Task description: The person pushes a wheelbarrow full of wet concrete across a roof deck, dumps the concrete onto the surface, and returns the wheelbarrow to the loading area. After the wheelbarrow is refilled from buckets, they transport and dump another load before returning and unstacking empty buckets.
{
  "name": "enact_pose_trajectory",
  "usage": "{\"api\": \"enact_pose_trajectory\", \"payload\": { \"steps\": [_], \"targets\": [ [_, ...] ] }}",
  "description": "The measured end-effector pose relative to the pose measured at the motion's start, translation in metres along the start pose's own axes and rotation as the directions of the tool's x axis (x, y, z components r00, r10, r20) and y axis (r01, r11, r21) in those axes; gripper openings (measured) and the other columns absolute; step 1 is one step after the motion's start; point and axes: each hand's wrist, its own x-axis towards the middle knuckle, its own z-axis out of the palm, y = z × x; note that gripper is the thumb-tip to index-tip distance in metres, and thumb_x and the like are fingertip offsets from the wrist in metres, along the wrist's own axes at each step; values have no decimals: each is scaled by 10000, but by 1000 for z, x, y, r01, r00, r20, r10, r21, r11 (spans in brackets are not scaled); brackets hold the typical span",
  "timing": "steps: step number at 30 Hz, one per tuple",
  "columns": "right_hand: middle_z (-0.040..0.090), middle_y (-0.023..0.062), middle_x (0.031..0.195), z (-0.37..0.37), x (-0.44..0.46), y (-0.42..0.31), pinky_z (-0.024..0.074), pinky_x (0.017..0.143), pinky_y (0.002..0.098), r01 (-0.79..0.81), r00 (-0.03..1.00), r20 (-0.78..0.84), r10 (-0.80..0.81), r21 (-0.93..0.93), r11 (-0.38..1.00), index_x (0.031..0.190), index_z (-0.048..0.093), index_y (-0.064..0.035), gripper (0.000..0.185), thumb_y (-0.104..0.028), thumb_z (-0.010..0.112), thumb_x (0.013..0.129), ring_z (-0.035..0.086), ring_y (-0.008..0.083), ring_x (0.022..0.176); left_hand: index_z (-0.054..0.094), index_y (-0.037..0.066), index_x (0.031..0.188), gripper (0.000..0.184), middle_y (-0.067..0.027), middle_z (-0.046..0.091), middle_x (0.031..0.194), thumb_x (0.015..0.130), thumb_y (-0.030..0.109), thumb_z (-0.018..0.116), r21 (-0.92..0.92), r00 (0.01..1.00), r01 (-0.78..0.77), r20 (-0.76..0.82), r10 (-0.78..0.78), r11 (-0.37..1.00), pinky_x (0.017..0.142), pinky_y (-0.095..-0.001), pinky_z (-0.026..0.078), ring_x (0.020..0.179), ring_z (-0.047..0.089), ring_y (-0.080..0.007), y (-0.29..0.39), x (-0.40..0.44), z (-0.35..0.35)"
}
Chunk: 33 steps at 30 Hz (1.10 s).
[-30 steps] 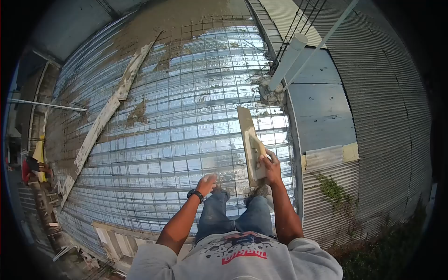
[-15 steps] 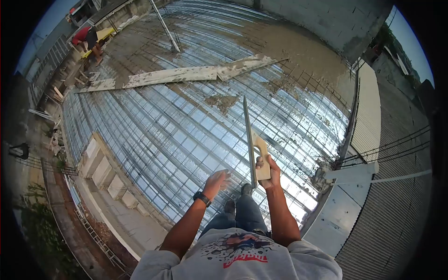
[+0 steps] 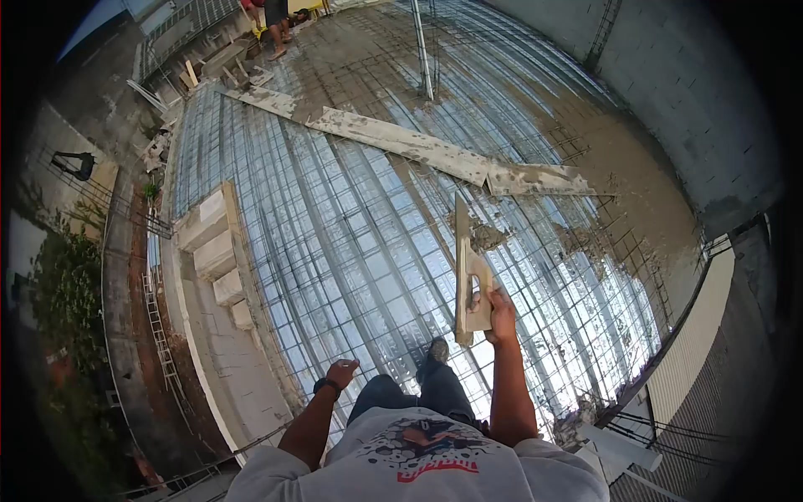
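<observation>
In my right hand (image 3: 500, 316) is a long, narrow float (image 3: 462, 243) with a pale wooden grip, its blade upright and pointing away from me. My fingers wrap round the grip. My left hand (image 3: 341, 372), with a dark watch (image 3: 327, 386) at the wrist, hangs low to the left, its fingers loosely bent and apart, with nothing visible in them. Below both hands lies a deck of shiny metal panels under a rebar mesh (image 3: 360, 276). My shoe (image 3: 437, 350) stands on this deck.
Long, mortar-stained boards (image 3: 410, 144) lie across the mesh ahead. Wet concrete (image 3: 619, 159) covers the far right. A metal pole (image 3: 422, 50) stands farther back. At the far left, another person's legs (image 3: 277, 33) show. A stairwell with steps (image 3: 219, 251) opens on the left.
My view has turned left, so the boards and pole sit farther right. My left hand has dropped lower and away from the float. The float stays in my right hand.
</observation>
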Motion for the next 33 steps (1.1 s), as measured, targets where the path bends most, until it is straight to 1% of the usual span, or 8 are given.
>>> {"api": "enact_pose_trajectory", "payload": {
  "steps": [3, 5, 11, 18, 26, 28, 31, 33],
  "targets": [
    [605, 110, 843, 9, 66, 11, 478, 604, 312, 346, 840, 320, -439, -938, -21, 1099, 493, 16, 309, -151, 593, 859, 569, 138, 696, 618, 49, 1059, 468, -45, 643, 861, 797, 432, 674, -162, 982, 96, -148, -120, 982, 616, -336, 531, 730, 649, -195, -14, 1, -39],
    [610, 121, 825, 12, 99, 13, 474, 582, 308, -19, 993, -78, -91, -849, 528, 1092, 497, 32, 329, -126, 611, 827, 570, 143, 676, 605, 98, 1098, 396, -38, 637, 843, 801, 349, 681, 70, 985, 22, -173, -10, 997, 672, -363, 527, 732, 636, -212, -61, 37, -55],
    [636, 148, 807, 9, 210, 88, 484, 575, 324, 146, 983, 110, -148, -955, 258, 1087, 494, 63, 345, -100, 627, 813, 607, 194, 652, 649, 23, 986, 527, -77, 668, 773, 812, 519, 624, 233, 985, -72, -137, 106, 970, 622, -352, 506, 649, 646, -214, -79, 50, -91],
    [650, 177, 792, 67, 330, 182, 513, 616, 385, -25, 999, -23, -33, -997, -69, 1059, 547, 54, 450, -206, 721, 736, 643, 282, 666, 676, 24, 978, 706, -147, 664, 943, 739, 682, 588, -242, 830, 557, 117, -546, 795, 702, -371, 527, 839, 658, -240, -68, 137, -252],
    [645, 96, 646, 97, 468, 262, 473, 539, 417, 284, 918, 110, 380, -851, -441, 670, 662, -79, 180, -241, 632, 743, 638, 247, 592, 624, 15, 1044, 442, -106, 665, 878, 798, 378, 682, -537, 805, 9, -496, -325, 843, 596, -302, 501, 730, 626, -165, -1, 308, -607],
    [624, 39, 563, 178, 513, 261, 428, 469, 422, 760, 629, 470, 619, -207, -616, 623, 680, -146, 192, -266, 600, 749, 606, 215, 500, 616, 41, 1046, 390, -64, 649, 848, 802, 337, 683, -593, 769, -98, -555, -317, 800, 516, -289, 481, 648, 597, -144, 15, 358, -670],
    [620, 52, 576, 258, 582, 294, 456, 526, 439, 316, 913, 174, 369, -874, -369, 698, 701, -128, 183, -287, 628, 749, 619, 238, 575, 627, 74, 1025, 347, -54, 647, 856, 805, 337, 681, -660, 794, -204, -544, -272, 723, 524, -278, 478, 655, 592, -129, 88, 404, -746],
    [663, 120, 743, 297, 650, 328, 512, 699, 416, 499, 830, 181, 528, -666, -555, 828, 696, -68, 299, -355, 678, 746, 656, 270, 778, 630, 91, 1022, 333, -48, 648, 863, 811, 343, 678, -600, 809, -239, -558, -186, 764, 535, -273, 477, 671, 599, -125, 117, 442, -790]
  ]
}}
